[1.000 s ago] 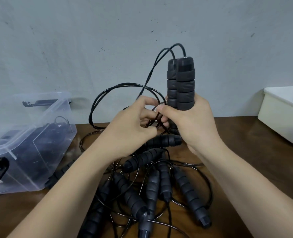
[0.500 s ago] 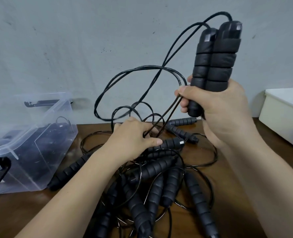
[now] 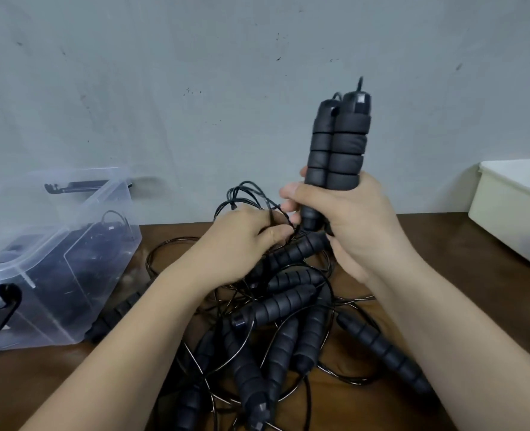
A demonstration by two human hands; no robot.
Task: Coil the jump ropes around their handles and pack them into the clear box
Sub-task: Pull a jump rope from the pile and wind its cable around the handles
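Nearest: tangled pile (image 3: 288,325) of loose ropes on table (image 3: 444,247), uncoiled, so well short of done; just above it, left hand (image 3: 242,241) curled round thin cord (image 3: 243,185), pinching a bunch of loops, likely to gather slack and keep it out of the tangle; right hand (image 3: 354,222) wrapped tight round lower end of paired handles (image 3: 338,144), held upright and side by side, presumably as one core for winding; further left, clear box (image 3: 71,244), open, dark ropes already inside, within easy reach for the drop; far right, white tub (image 3: 506,219), apparently not in play.
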